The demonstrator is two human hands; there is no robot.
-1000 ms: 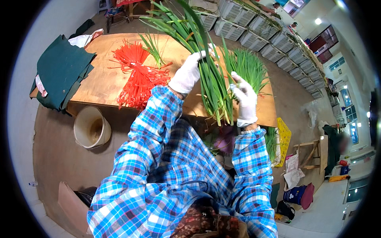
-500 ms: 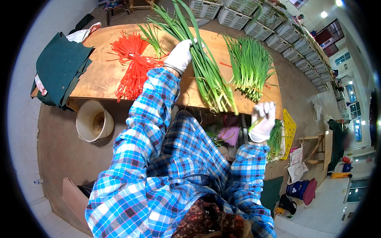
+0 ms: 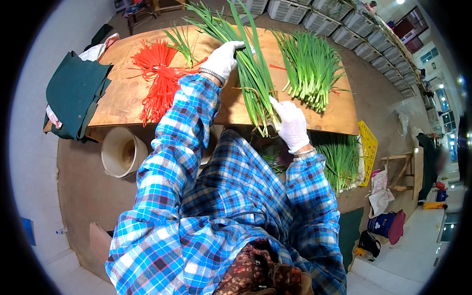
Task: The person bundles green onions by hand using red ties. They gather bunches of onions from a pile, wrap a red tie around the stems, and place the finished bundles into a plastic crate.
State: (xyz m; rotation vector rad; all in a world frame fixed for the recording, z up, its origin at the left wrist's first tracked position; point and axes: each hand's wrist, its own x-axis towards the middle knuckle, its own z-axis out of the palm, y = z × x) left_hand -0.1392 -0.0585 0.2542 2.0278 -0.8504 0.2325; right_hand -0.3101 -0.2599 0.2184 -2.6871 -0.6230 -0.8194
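My left hand (image 3: pixel 220 61), in a white glove, is closed around a loose bunch of Chinese chives (image 3: pixel 254 81), holding it tilted over the table. The leaves point away from me and the pale stem ends toward me. At those lower ends, my right hand (image 3: pixel 292 125), also gloved, grips stems at the bunch's right side; its fingertips are partly hidden. A stack of chives (image 3: pixel 312 71) lies to the right with stems facing me. On the left lies a spread of red ties (image 3: pixel 160 81), with a few loose chives (image 3: pixel 183 45) beside it.
The wooden table (image 3: pixel 118 93) carries dark green cloth (image 3: pixel 76 93) on its left end. A white bucket (image 3: pixel 123 152) stands below. More chives (image 3: pixel 339 162) sit under the right side, near a yellow crate (image 3: pixel 368 152). Grey crates (image 3: pixel 322 25) are stacked beyond.
My right hand has moved up and left from beyond the table edge to the bunch's stem ends; a pale stalk earlier in it no longer shows. My left hand keeps its hold.
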